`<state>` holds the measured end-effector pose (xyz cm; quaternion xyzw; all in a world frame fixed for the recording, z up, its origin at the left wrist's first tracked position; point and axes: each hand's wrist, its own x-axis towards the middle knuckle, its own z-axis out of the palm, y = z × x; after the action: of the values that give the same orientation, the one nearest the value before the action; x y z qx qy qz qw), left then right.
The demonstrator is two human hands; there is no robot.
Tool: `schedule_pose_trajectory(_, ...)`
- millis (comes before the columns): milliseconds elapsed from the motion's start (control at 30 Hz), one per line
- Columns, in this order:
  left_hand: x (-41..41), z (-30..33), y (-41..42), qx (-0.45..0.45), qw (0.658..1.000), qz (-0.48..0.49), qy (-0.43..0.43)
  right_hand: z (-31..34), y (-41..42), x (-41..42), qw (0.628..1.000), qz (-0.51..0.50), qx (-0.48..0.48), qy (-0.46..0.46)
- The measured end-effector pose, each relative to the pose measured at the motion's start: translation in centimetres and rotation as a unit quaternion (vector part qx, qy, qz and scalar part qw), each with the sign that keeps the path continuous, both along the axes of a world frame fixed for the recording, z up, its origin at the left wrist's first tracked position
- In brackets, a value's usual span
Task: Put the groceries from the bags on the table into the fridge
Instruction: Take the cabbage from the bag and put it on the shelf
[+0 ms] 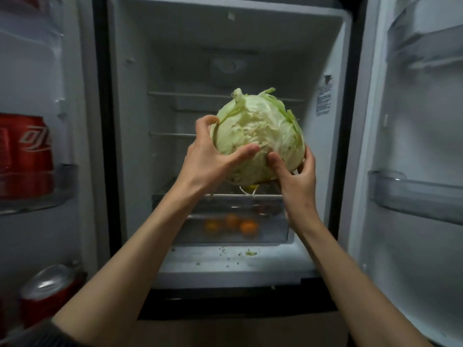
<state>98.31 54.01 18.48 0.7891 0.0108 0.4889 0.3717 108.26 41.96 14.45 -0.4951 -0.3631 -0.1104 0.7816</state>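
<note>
A large pale green cabbage (260,131) is held up in front of the open fridge (225,58), level with its lower wire shelves. My left hand (210,156) grips its left side, thumb across the front and fingers curled over the top left. My right hand (298,174) cups it from below on the right, thumb pressed on the front. Under the cabbage is a clear crisper drawer (235,221) with several oranges (248,226) inside.
Both fridge doors stand open. The left door bins hold red cola cans (27,151), one more (47,294) lower down. The right door bins (416,194) look bare. Wire shelves (175,95) cross the back of the fridge. Green crumbs lie on the bottom ledge (233,256).
</note>
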Motion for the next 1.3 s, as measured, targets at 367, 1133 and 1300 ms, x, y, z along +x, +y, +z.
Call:
schedule_pose_trajectory(367, 11.2, 5.6, 9.2, 0.076, 0.996, 0.041, 0.033, 7.0, 8.6, 12.2, 0.993, 0.07, -0.017, 0.089)
schedule_pose_trajectory(1133, 16.3, 9.1, 11.2, 0.073, 0.99, 0.116, 0.031, 12.3, 8.3, 17.4, 0.982, 0.047, -0.184, 0.022)
schedule_pose_trajectory(1300, 15.8, 9.0, 12.1, 0.027, 0.995, 0.084, 0.046, 12.4, 8.5, 16.8, 0.983, 0.047, -0.18, 0.003)
